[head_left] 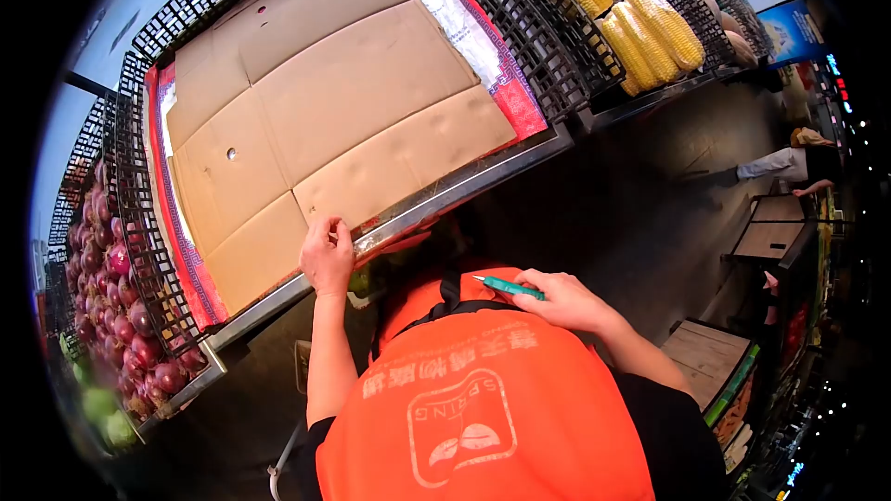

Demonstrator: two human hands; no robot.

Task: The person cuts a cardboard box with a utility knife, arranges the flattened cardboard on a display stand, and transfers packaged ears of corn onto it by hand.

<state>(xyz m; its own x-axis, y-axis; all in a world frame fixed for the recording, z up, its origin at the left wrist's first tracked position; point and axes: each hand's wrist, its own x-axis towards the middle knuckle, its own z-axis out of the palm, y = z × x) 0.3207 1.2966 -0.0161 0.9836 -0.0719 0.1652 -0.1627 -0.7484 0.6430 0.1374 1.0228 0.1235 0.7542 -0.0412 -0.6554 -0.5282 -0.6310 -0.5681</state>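
My left hand (327,255) is at the front edge of a flattened cardboard sheet (362,83), its fingers curled together. Whether it pinches the edge or something small there is hidden. The brown, creased sheet lies over a display stand, on top of red and white printed paper (520,97). In front of my orange apron (464,380), my right hand (568,301) is closed around a teal utility knife (512,289). The knife's pale pointed tip faces left, toward the stand's metal edge.
Black plastic crates (139,195) border the stand. Red onions (116,297) fill the left side, and packed corn (650,32) sits at upper right. Another person (789,164) is in the aisle at far right. A wooden-topped stand (707,357) is beside my right arm.
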